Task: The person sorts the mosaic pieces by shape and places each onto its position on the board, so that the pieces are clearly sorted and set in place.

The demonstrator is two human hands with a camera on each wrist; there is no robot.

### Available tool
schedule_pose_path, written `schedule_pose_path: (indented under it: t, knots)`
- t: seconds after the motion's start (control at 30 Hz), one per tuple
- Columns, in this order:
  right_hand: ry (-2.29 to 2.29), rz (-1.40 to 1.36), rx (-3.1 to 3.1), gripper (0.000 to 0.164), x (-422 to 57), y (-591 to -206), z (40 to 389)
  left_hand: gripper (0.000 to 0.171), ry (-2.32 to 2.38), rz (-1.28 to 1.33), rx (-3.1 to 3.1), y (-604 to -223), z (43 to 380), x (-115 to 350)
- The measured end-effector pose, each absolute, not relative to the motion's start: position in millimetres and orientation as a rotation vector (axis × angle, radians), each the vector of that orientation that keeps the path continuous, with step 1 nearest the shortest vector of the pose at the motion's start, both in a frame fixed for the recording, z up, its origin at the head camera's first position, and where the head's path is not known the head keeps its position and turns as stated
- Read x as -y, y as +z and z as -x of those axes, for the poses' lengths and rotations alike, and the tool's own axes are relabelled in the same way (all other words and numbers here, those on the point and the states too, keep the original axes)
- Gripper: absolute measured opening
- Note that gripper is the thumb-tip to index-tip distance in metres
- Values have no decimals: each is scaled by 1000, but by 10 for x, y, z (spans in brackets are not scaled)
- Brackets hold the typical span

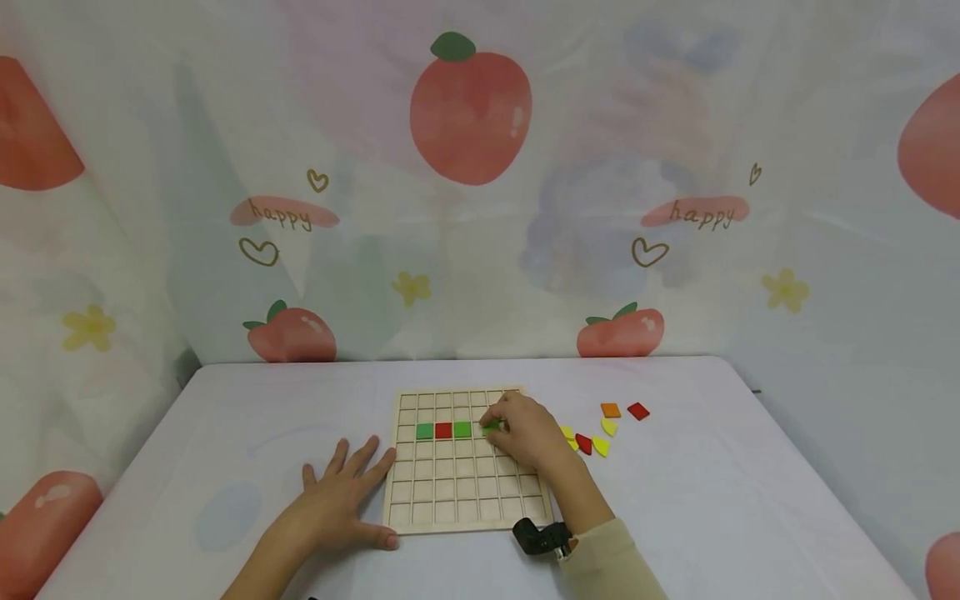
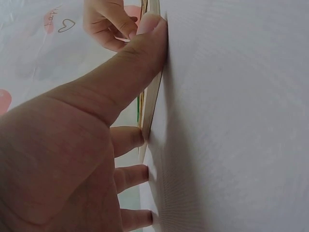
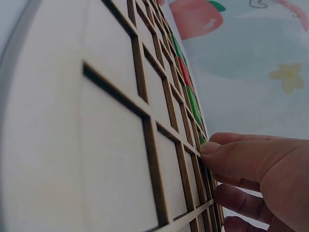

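Observation:
A wooden grid board (image 1: 444, 490) lies flat on the white table. In one of its rows sit a green square tile (image 1: 424, 431), a red square tile (image 1: 443, 430) and another green tile (image 1: 462, 429), side by side. My right hand (image 1: 531, 432) pinches a green piece (image 1: 491, 426) between thumb and fingers over the same row, a little to their right; its full shape is covered. With fingers spread, my left hand (image 1: 335, 502) rests at the board's left side. In the left wrist view its thumb (image 2: 140, 53) presses against the board's edge (image 2: 152, 92).
Right of the board lie loose pieces: an orange tile (image 1: 611, 410), a red tile (image 1: 638, 411), several yellow pieces (image 1: 601, 447) and another red piece (image 1: 583, 443). A patterned cloth (image 1: 480, 275) hangs behind the table. A black device (image 1: 536, 537) sits on my right wrist.

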State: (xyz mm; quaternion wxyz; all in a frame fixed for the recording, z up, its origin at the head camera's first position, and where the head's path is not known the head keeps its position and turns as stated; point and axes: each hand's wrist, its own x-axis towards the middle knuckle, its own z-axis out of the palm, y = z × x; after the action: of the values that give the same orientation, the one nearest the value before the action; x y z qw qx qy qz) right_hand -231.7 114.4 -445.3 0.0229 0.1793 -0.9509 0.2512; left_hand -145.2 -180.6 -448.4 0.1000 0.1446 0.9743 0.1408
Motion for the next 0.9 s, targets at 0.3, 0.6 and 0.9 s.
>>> schedule_pose_path:
  t: [0.3, 0.6, 0.9]
  knots:
    - [792, -608, 2930, 16, -1118, -4469, 2300, 118, 426, -426, -2876, -4513, 1455, 1813]
    - [791, -640, 2924, 17, -1094, -4450, 2281, 118, 415, -419, -2873, -4504, 1464, 1804]
    - [792, -644, 2939, 17, -1081, -4448, 2282, 118, 427, -413, -2867, -4517, 1466, 1811]
